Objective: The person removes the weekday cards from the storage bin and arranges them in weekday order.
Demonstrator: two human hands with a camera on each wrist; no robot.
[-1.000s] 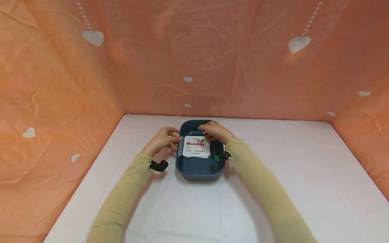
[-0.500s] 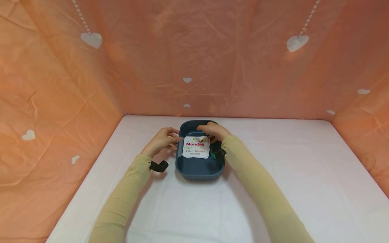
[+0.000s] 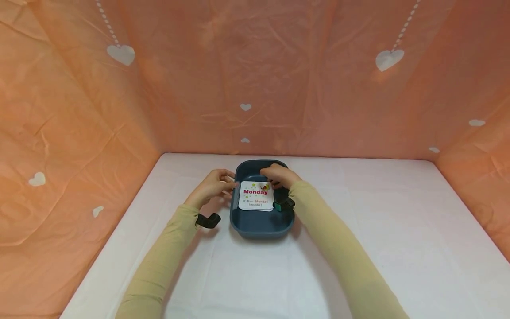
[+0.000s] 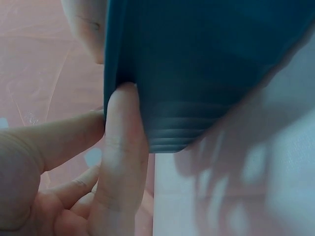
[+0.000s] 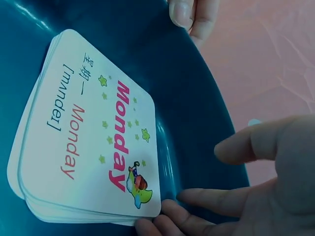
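Observation:
A dark blue tray stands on the white tabletop, holding a stack of flash cards. The top card reads "Monday" with small stars and a cartoon figure; lower cards jut out slightly askew in the right wrist view. My left hand pinches the tray's left rim, thumb at the edge and a finger against the outer wall. My right hand reaches over the far right part of the tray. Its fingertips are right at the stack's edge, while the thumb stays apart from the cards.
The white tabletop surrounds the tray. Orange cloth with white hearts rises behind the table and along both sides. Black straps with small devices sit at both wrists.
My right hand and wrist have shifted slightly left, and the card stack sits a touch further left in the tray. My left hand keeps its place on the rim.

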